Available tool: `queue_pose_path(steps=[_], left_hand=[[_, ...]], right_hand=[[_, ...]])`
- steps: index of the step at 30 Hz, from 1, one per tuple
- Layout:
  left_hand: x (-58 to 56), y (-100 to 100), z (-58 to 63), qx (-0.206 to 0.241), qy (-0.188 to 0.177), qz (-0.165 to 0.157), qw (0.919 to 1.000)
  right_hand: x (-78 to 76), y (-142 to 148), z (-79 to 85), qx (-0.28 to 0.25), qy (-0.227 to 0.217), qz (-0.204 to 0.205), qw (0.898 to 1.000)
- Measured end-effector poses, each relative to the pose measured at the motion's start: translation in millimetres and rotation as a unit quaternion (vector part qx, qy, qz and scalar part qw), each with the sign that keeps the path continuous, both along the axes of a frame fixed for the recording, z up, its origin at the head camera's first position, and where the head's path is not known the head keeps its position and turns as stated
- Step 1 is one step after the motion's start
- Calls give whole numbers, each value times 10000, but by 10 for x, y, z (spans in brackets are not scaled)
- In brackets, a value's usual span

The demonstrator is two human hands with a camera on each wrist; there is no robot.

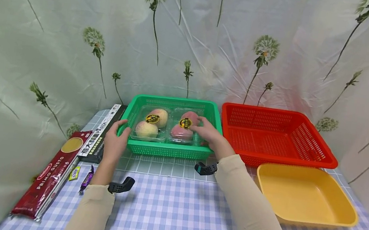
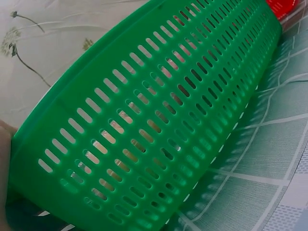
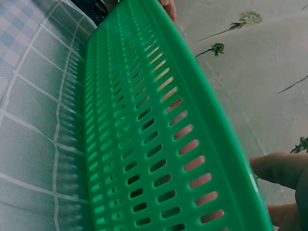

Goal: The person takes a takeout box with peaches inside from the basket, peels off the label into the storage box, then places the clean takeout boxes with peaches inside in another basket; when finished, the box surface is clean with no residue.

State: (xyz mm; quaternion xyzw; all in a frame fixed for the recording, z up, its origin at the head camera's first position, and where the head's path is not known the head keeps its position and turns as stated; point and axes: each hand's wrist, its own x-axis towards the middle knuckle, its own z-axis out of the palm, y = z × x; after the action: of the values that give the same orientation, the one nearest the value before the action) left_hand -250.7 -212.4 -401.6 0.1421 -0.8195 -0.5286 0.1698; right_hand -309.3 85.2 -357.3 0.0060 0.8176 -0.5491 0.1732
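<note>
A green basket (image 1: pixel 165 151) holds two clear plastic packs. The left pack has pale yellow peaches (image 1: pixel 147 129); the right one has pinker peaches (image 1: pixel 182 132), and each bears a black-and-yellow label. My left hand (image 1: pixel 115 143) grips the basket's front left corner, with the rim between thumb and fingers. Over the right end of the basket reaches my right hand (image 1: pixel 209 133), its thumb and fingers apart at the pink peaches' pack. In the right wrist view, right-hand fingers (image 3: pixel 281 168) show beyond the green rim; whether they press the pack is hidden.
To the right stand a red basket (image 1: pixel 270 157) and a yellow tray (image 1: pixel 303 222). On the left lie a black pasta box (image 1: pixel 99 137), a red spaghetti packet (image 1: pixel 52 171), a small yellow sweet (image 1: pixel 74 173) and a purple-wrapped candy (image 1: pixel 87 180). A dandelion-print curtain hangs behind.
</note>
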Motion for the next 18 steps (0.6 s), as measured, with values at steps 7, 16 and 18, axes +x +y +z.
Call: queue_pose_path(steps=[7, 16, 18], left_hand=[[3, 15, -2, 133, 25, 17, 9999], [-15, 33, 0, 267, 172, 39, 9995], [-16, 28, -8, 283, 178, 78, 9994]], right_hand=[[10, -18, -1, -119, 224, -267, 9993], [-3, -9, -15, -434, 726, -422, 9955], [-7, -12, -13, -513, 694, -368, 9956]])
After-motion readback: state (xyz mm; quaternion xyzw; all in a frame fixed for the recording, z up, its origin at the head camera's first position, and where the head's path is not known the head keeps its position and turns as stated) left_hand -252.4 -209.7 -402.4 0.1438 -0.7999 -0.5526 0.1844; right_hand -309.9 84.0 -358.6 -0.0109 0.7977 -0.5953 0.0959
